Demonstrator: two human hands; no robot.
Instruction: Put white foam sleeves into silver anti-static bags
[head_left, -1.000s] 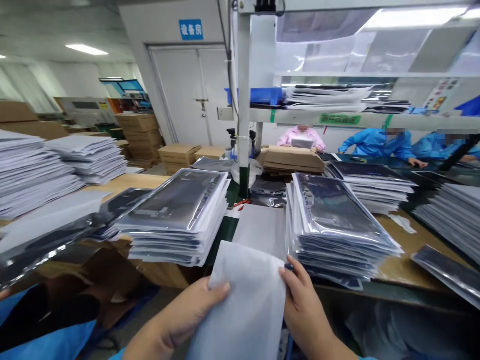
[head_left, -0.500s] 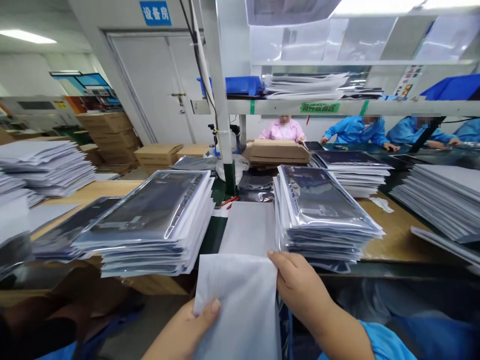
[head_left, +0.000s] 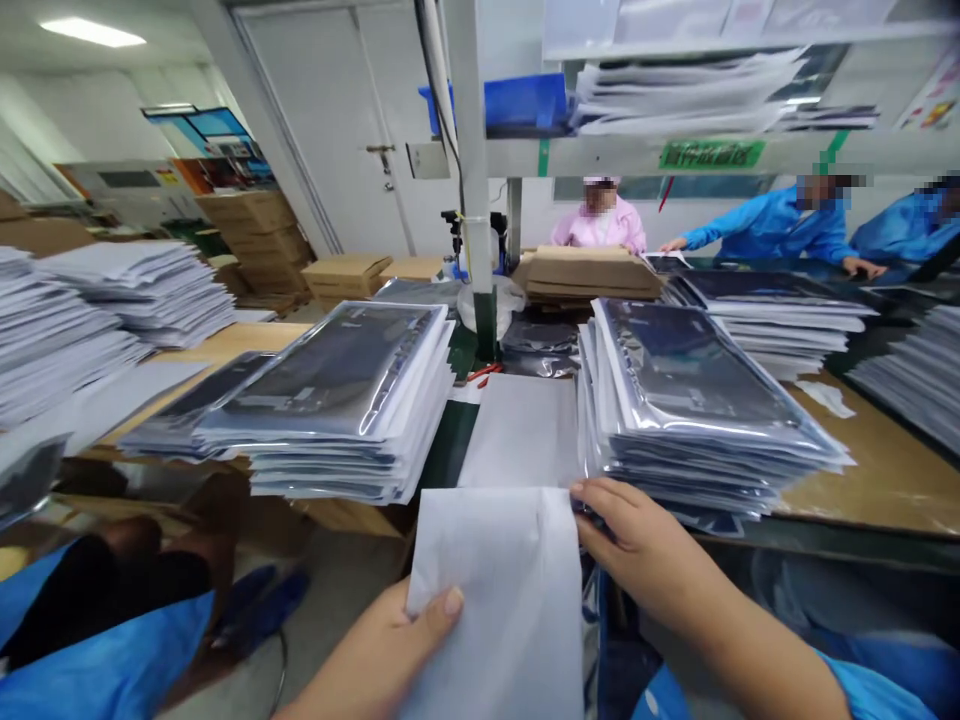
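Note:
A pale white sheet (head_left: 499,590), paper-like and slightly creased, is held upright in front of me. My left hand (head_left: 420,630) grips its left edge, thumb on the near face and the other fingers hidden behind. At its upper right corner, my right hand (head_left: 622,525) has its fingers on the edge, partly wrapped round it. Just beyond, a flat light-grey sheet (head_left: 521,425) lies on the table. A stack of dark panels in clear and white sleeves (head_left: 337,370) is on its left, and a similar stack (head_left: 690,375) on its right.
A post (head_left: 472,180) rises behind the stacks, carrying a shelf (head_left: 630,155). Piles of white sheets (head_left: 142,290) stand far left. Brown cardboard (head_left: 589,272) lies at the back before a person in pink (head_left: 600,225). Blue-sleeved people sit right; another blue sleeve (head_left: 112,650) is lower left.
The view has tilted down and swung left, so everything sits higher and further right. Both hands keep hold of the white sheet. A person in blue at the back has stretched out an arm.

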